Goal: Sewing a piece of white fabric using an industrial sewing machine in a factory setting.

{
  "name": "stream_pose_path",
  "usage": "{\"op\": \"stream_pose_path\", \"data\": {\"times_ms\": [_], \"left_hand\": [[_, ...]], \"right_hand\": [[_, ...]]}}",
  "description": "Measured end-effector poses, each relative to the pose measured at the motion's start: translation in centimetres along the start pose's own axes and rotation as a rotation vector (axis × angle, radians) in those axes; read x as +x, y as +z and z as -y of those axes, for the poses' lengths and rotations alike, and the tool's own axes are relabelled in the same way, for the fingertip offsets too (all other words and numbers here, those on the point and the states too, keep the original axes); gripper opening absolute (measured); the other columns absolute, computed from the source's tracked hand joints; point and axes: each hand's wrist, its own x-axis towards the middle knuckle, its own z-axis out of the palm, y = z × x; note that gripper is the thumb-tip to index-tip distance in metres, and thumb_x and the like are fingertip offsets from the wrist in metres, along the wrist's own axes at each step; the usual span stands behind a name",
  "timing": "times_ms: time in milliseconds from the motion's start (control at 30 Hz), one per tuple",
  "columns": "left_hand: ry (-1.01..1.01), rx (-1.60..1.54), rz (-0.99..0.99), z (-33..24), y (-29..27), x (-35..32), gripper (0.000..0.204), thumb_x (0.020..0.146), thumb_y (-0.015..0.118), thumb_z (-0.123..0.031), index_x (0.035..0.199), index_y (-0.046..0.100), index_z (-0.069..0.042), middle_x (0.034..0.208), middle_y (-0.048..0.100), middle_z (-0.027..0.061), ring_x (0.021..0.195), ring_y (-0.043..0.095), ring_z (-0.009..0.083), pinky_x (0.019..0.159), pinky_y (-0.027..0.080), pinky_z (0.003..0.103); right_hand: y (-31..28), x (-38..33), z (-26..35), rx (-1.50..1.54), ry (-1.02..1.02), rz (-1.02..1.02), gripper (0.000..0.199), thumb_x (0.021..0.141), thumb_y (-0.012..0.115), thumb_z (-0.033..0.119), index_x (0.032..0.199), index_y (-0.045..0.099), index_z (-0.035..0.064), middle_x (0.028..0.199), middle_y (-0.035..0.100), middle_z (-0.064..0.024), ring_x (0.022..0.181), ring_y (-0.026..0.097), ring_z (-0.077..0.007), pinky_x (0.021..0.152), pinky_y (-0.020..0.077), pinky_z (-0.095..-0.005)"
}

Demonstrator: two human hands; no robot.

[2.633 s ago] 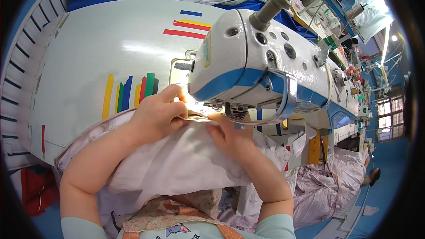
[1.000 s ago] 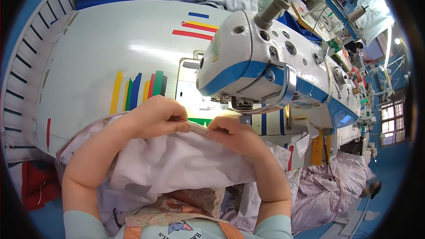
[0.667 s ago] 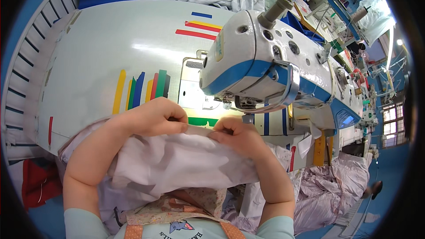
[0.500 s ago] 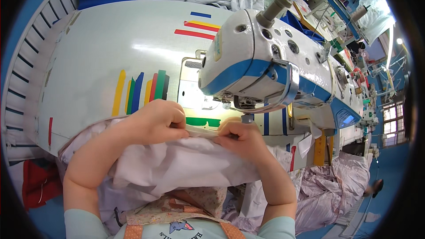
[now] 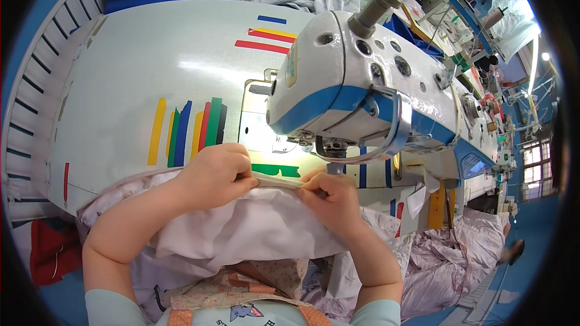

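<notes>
2 hands [image 5: 219,175] [image 5: 332,198] pinch 1 cloth [image 5: 241,226], apparently folded; 1 sewing machine [image 5: 326,78] nearby.

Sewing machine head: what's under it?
Under the sewing machine head: the left part of a lit plate, plus small metal fittings. The head covers the plate's remainder; the needle can't be made out. The held pale cloth lies short of the plate.

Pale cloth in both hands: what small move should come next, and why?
Probably ease the pale cloth forward, edge first, toward the sewing machine. The left hand and right hand both grip its edge, with a stretch showing between them, and that edge lies on the near side of the green strip and the lit plate.
</notes>
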Motion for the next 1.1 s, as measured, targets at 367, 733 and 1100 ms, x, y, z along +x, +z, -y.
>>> {"op": "stream_pose_path", "data": {"times_ms": [367, 733, 1100], "left_hand": [[-0.178, 0.082, 0.003, -1.1, 0.1, 0.8, 0.018, 0.073, 0.065, -0.016, 0.066, 0.055, -0.003, 0.071, 0.056, 0.0141, 0.070, 0.057, 0.0322, 0.063, 0.045, 0.042], [-0.088, 0.177, -0.073, -0.4, 1.0, 1.3, 0.014, 0.076, 0.064, -0.009, 0.084, 0.054, -0.010, 0.066, 0.058, 0.0084, 0.065, 0.060, 0.0296, 0.055, 0.044, 0.040], [0.039, 0.231, -0.218, 0.8, 1.6, 3.7, 0.011, 0.076, 0.065, -0.015, 0.069, 0.062, -0.008, 0.066, 0.058, 0.0099, 0.066, 0.060, 0.0299, 0.057, 0.045, 0.041]], "right_hand": [[0.9, 0.2, 0.1, -0.072, -0.030, -0.085, 0.013, 0.070, 0.068, -0.004, 0.065, 0.056, -0.0011, 0.070, 0.063, -0.0084, 0.055, 0.055, -0.0089, 0.050, 0.0425, -0.0235], [0.6, 1.2, 0.9, -0.234, -0.204, -0.022, 0.021, 0.079, 0.060, 0.000, 0.091, 0.070, 0.0141, 0.071, 0.058, -0.0061, 0.059, 0.060, -0.0213, 0.054, 0.0462, -0.0298], [0.2, 3.3, -3.1, -0.612, -0.011, 0.085, 0.027, 0.082, 0.058, 0.010, 0.102, 0.071, 0.0239, 0.098, 0.067, -0.0052, 0.087, 0.063, -0.0267, 0.076, 0.0486, -0.0379]]}}
